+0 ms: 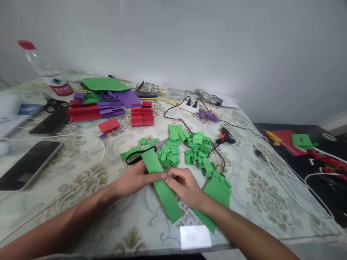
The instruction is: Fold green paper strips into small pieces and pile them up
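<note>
A long green paper strip slants across the table between my hands. My left hand grips its left edge, thumb on top and fingers underneath. With fingers and thumb pinched together, my right hand holds the strip's right edge near its middle. Beyond the hands lies a pair of scissors with black handles, partly covered by the strip. Small folded green paper pieces are heaped around the blades, with a second heap to the right. A larger green sheet lies partly beneath my right forearm.
Folded red paper and purple paper stand farther back. A bottle, a phone and more scissors are at left. A glue gun, power strip and white cable are at right.
</note>
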### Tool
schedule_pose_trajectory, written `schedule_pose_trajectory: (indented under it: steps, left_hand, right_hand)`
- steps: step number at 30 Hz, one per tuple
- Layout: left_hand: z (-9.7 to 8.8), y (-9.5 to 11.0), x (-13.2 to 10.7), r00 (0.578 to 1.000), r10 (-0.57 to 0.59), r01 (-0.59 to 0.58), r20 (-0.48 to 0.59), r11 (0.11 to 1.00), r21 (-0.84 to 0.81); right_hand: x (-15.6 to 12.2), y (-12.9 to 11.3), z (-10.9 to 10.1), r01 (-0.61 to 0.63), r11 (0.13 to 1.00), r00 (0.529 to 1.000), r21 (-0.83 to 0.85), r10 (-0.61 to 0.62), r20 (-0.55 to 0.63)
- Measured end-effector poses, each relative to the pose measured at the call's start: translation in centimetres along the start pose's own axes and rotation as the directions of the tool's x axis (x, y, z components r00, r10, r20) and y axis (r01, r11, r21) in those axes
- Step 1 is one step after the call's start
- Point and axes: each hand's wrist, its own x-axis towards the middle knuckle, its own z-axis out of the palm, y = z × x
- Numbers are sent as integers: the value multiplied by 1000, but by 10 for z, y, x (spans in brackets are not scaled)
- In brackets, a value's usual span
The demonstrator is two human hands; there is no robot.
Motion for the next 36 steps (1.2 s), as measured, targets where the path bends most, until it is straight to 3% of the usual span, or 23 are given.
schedule_pose_trajectory:
  steps: [4,11,15,19,24,29,36]
  left_hand:
    - [3,-1,-3,1000,12,-12,7,999,32]
    - [4,-4,-5,990,15,-14,-141,1000,7]
    - [-4,-1,-2,943,28,-54,-331,996,-69]
    - [-14,6,3,878,-81,-32,-472,974,-226]
    - [-13,15,6,870,-113,-26,-480,962,-273]
    - [-11,6,3,872,-166,18,-461,951,-309]
    - [-14,3,2,875,-148,4,-462,954,-299]
  right_hand:
    - [-1,-3,0,-1,1000,1000,-31,2,28]
    - [0,-13,0,-89,991,991,99,78,113]
    - [0,-16,-3,-134,981,974,143,104,200]
    - [-2,-14,-6,-194,967,925,167,124,359]
    - [-5,-8,-7,-321,914,852,248,164,497]
    - [-6,-4,-7,-360,894,831,267,177,527]
    - [-5,-12,-10,-337,921,810,197,176,560]
